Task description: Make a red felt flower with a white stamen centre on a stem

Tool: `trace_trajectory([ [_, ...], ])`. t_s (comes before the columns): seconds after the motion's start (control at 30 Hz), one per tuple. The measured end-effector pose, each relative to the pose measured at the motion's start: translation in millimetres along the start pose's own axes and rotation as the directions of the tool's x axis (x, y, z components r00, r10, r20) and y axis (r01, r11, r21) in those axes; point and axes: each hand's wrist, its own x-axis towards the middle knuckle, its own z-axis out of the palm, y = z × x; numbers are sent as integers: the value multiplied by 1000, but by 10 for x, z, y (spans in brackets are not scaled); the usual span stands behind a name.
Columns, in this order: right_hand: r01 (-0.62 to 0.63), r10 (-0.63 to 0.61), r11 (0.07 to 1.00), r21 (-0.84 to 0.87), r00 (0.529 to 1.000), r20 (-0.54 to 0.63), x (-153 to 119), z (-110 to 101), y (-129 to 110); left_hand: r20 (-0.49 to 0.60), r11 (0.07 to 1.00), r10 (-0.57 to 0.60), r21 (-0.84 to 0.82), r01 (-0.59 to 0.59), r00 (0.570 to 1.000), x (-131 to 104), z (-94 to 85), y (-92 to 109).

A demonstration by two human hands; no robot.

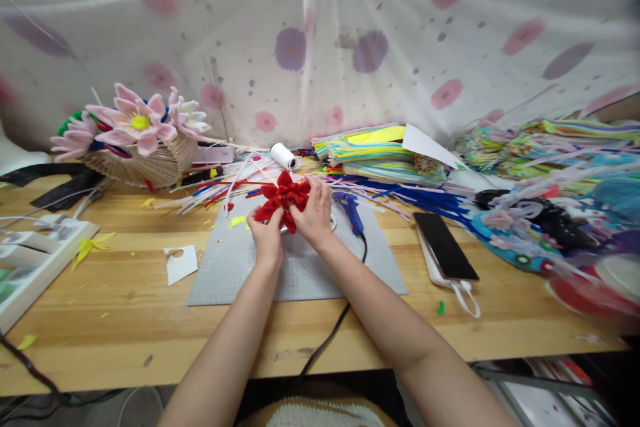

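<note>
Both my hands hold a red fuzzy flower [285, 192] with pointed petals, above the grey cutting mat [235, 280]. My left hand [267, 237] grips its lower left side, thumb pressed near the middle. On the right side, my right hand [314, 210] has its fingers closed round the petals, thumb toward the centre. Part of a round, pale-rimmed thing shows beneath the flower, mostly hidden by my hands. A blue glue gun [351, 212] lies on the mat just right of my right hand, its black cord running down past my forearm.
Bundles of coloured pipe cleaners [373, 153] and a white thread spool [283, 155] lie at the back. Pink flowers [135, 121] in a basket-like holder stand back left. A power strip [45, 267] is at left. A phone [445, 247] lies at right, beside blue decorated pieces [505, 240].
</note>
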Motion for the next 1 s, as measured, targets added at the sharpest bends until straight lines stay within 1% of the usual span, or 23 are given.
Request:
trace_trajectory([
  [0.13,-53,53,999,-6,998,-36,-24,35,-20,-7,1000,19,12,-19,1000,20,-27,-25],
  [0.23,-95,101,991,92,993,-64,-60,104,5,-4,999,35,22,-35,999,42,-62,-53],
  [0.33,-175,180,964,199,984,-10,-92,178,47,-8,997,66,46,-66,998,79,-95,-67],
  [0.43,-249,236,942,225,968,82,-106,228,67,-13,988,117,99,-116,993,132,-123,-49],
  [0.5,-278,260,931,235,960,104,-109,250,67,35,977,154,143,-158,987,175,-146,-25],
  [0.57,-302,286,917,260,953,97,-114,274,66,105,963,167,195,-185,980,222,-180,-6],
  [0.63,-341,326,895,287,940,100,-130,303,70,157,939,174,273,-212,972,268,-224,-1],
  [0.73,-425,402,847,321,905,137,-175,356,81,178,872,254,384,-304,951,317,-297,-17],
  [0.8,-471,444,815,337,882,159,-210,393,85,192,836,309,412,-362,932,330,-339,-35],
  [0.87,-501,471,792,350,865,171,-241,425,82,222,816,330,423,-395,918,332,-371,-48],
  [0.93,-505,476,783,364,863,172,-260,453,69,259,779,346,456,-430,902,333,-393,-50],
  [1.0,-485,458,782,392,873,168,-265,474,51,288,724,368,508,-467,884,347,-409,-39],
])
